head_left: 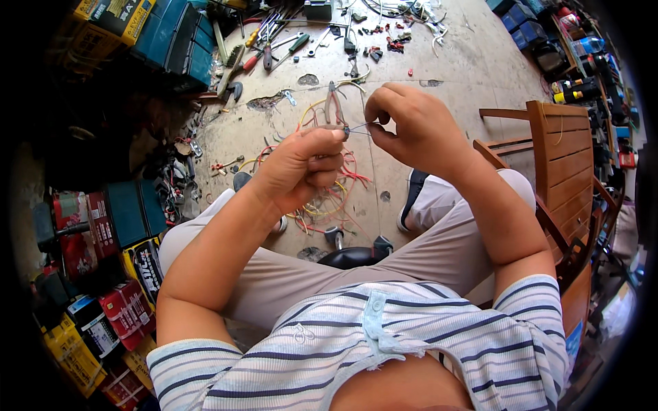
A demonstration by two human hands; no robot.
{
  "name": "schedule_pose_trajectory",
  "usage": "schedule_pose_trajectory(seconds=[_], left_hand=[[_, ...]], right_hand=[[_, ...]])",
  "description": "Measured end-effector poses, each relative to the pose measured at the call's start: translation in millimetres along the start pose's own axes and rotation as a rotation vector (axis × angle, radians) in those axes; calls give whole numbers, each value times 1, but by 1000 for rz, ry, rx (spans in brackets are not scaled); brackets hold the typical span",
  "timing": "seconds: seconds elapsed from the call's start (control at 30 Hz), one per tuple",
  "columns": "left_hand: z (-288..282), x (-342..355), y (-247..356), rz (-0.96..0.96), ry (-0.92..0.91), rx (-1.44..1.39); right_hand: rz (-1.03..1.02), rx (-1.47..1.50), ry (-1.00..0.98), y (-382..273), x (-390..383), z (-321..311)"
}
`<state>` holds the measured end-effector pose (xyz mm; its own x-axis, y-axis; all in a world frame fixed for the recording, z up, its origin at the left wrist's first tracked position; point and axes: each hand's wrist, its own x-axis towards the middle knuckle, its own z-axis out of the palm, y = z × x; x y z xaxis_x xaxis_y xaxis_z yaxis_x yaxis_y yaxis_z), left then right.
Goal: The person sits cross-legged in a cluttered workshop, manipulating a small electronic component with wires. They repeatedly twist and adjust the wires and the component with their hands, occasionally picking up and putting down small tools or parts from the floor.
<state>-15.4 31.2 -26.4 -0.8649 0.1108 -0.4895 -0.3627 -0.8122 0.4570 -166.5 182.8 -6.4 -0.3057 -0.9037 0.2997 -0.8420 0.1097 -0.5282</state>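
My left hand (305, 164) is closed, with a small dark part (346, 129) pinched between thumb and forefinger. Its exact kind is too small to make out. Thin wires (360, 127) stretch from that part to my right hand (417, 127), whose thumb and forefinger are pinched on their other end. Both hands are held above the floor between my knees. Just beyond them lie pliers (333, 103) with their handles toward me. Below my left hand is a loose tangle of red and yellow wires (353, 171), partly hidden by it.
Screwdrivers (298, 44), a brush (232, 68) and small dark parts (395, 44) lie on the worn floor (480, 68) ahead. Toolboxes (171, 41) and battery-like boxes (127, 312) crowd the left. A wooden chair (565, 157) stands at right, before loaded shelves.
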Motion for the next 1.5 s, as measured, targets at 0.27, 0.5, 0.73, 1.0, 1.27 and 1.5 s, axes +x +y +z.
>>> schedule_pose_trajectory(seconds=[0.27, 0.5, 0.73, 1.0, 1.27, 1.5], left_hand=[[-1, 0, 2, 123, 78, -78], [5, -2, 3, 167, 145, 18], [15, -1, 1, 247, 312, 161], [14, -5, -4, 237, 369, 179], [8, -7, -7, 280, 461, 339], [4, -5, -4, 335, 402, 552]], right_hand=[[386, 440, 126, -18, -1, 9], [290, 477, 17, -19, 0, 7], [182, 353, 117, -20, 0, 9], [202, 190, 141, -21, -1, 14], [368, 248, -71, -20, 2, 2], [321, 17, -208, -11, -4, 6]])
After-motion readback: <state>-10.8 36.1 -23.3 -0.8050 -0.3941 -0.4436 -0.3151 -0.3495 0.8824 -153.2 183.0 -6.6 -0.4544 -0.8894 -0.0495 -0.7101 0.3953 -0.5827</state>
